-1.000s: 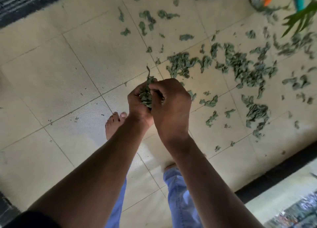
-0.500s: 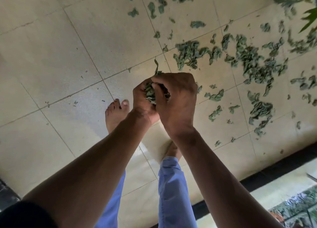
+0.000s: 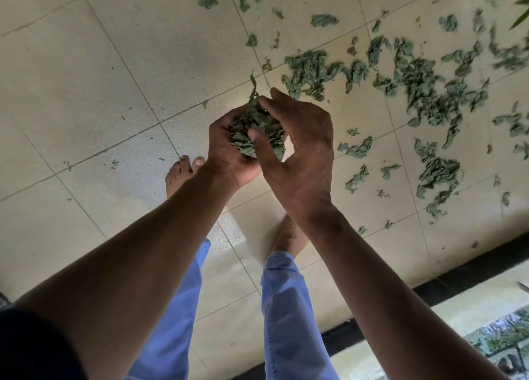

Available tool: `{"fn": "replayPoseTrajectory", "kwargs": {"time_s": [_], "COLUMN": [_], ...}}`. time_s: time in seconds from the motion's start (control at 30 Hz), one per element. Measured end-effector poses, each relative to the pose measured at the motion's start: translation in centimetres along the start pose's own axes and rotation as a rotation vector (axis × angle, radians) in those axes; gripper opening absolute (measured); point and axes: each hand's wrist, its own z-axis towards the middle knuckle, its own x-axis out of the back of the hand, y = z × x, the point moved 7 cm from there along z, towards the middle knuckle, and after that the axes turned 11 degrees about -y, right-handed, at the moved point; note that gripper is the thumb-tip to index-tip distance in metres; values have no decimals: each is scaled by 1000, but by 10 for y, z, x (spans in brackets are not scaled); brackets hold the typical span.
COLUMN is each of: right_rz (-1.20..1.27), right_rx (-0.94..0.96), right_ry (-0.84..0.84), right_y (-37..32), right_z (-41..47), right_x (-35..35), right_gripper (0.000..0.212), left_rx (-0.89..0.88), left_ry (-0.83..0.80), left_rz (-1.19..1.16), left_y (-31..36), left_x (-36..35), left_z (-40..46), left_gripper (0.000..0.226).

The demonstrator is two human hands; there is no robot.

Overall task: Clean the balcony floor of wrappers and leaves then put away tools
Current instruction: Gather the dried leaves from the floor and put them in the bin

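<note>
Two hands [image 3: 274, 148], two bare feet [image 3: 183, 173], one held clump of leaves [image 3: 254, 130], countless scattered leaves [image 3: 415, 76].

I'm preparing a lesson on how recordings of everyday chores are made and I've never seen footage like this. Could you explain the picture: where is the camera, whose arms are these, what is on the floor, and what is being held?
There is no machine here. A person wears a wide-angle camera on the head, looking forward and down, so you see their own two bare arms reaching out from the bottom of the picture, with bare feet and blue trousers below.

The surface is a pale tiled floor. Scattered over its upper right part are many dry green leaves, some in clumps, some single.

The left hand is cupped around a handful of gathered leaves. The right hand sits beside it with fingers spread and relaxed, its thumb and fingertips at the bundle, gripping nothing itself.

A dark strip edges the floor at the lower right.
</note>
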Motion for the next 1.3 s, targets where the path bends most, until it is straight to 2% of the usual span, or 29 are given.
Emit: {"fn": "replayPoseTrajectory", "kwargs": {"time_s": [0.13,0.23,0.33,0.4,0.5,0.57,0.7,0.87,0.93,1.07,1.3], "right_rz": [53,81,77,-20,-203,-232,-309,-422,-489,-605,-766], "right_rx": [16,-49,-173,-288,-432,-513,-602,-529,-433,-245,-50], "right_ry": [39,76,91,-13,-326,-471,-506,-437,-441,-594,-711], "right_y": [10,43,92,147,224,256,280,273,265,257,261], "right_z": [-1,1,0,1,-1,-7,-9,0,4,4,6], "right_x": [18,32,29,9,-41,-69,-101,-124,-127,-133,-133], "right_gripper": [43,39,33,37,49,58,79,101,101,94,92], "left_rx": [-19,-13,-37,-39,-25,-24,-15,24,30,33,38], "left_ry": [-33,-69,-109,-132,-146,-135,-104,-109,-100,-85,-76], "left_rz": [-171,-213,-252,-257,-239,-226,-210,-171,-188,-205,-208], "left_y": [-4,-16,-18,-23,-26,-26,-30,-40,-43,-48,-55], "left_x": [4,4,7,11,24,36,54,66,68,68,60], "left_z": [15,34,45,56,76,87,99,105,105,106,110], "left_gripper": [26,30,23,19,20,21,22,36,40,35,26]}}
